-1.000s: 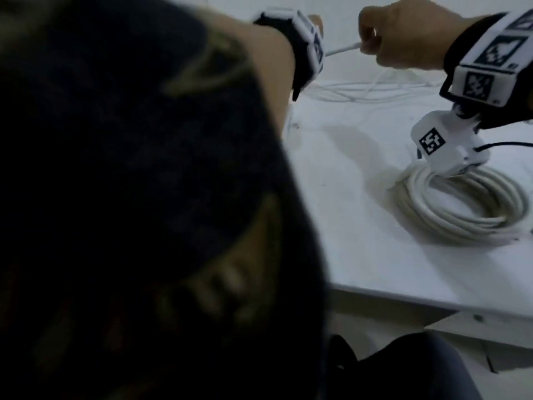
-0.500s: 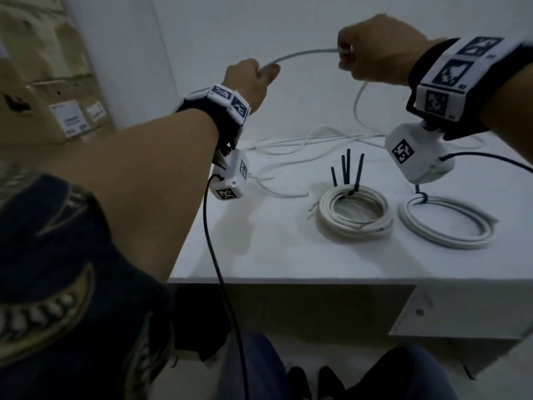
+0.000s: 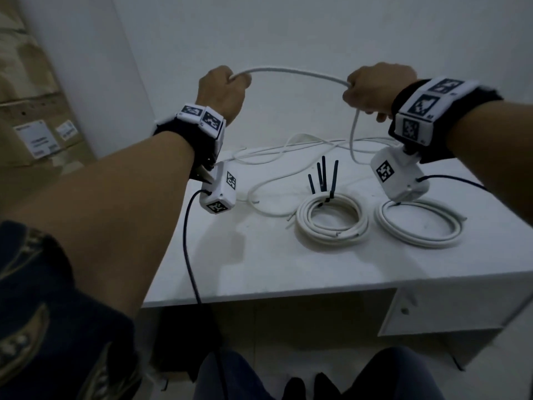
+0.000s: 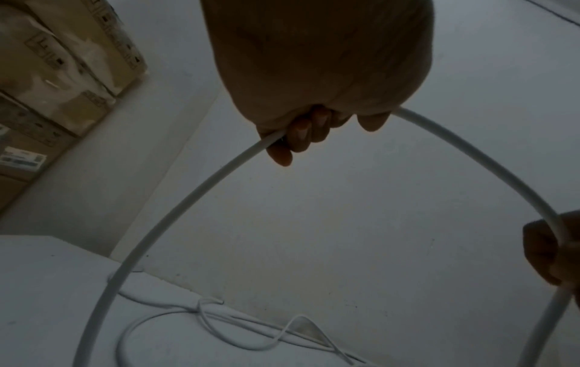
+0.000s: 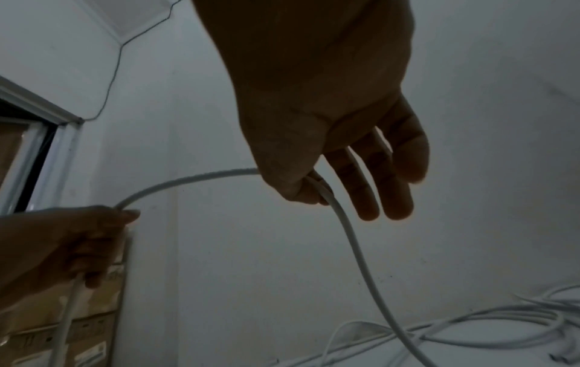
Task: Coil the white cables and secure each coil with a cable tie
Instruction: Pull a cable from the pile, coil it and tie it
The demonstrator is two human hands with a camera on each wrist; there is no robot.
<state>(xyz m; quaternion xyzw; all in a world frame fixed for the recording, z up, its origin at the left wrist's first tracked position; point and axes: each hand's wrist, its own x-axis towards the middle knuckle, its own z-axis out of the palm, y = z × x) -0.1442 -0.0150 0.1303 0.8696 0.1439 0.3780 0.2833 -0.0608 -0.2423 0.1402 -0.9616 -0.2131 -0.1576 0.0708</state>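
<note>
A loose white cable [image 3: 291, 73] arches in the air between both raised hands. My left hand [image 3: 222, 90] grips it in a fist [image 4: 301, 134], and one end runs down toward the table. My right hand [image 3: 372, 92] pinches it between thumb and forefinger [image 5: 313, 188], the other fingers [image 5: 392, 178] hanging straight. From there the cable drops to a loose tangle [image 3: 277, 157] at the back of the white table [image 3: 259, 269]. Two finished coils lie on the table: one [image 3: 331, 220] with black cable ties [image 3: 324, 177] sticking up, another [image 3: 418, 223] to its right.
A white wall stands close behind the table. Cardboard boxes [image 3: 31, 119] are stacked at the left. Black wires run from the wrist cameras [image 3: 219, 189], the left one hanging over the table's front edge. My legs and feet show below the table.
The head view swung clear of my dark sleeve and now shows the whole table. Both hands moved apart and the cable span between them grew into a longer arch.
</note>
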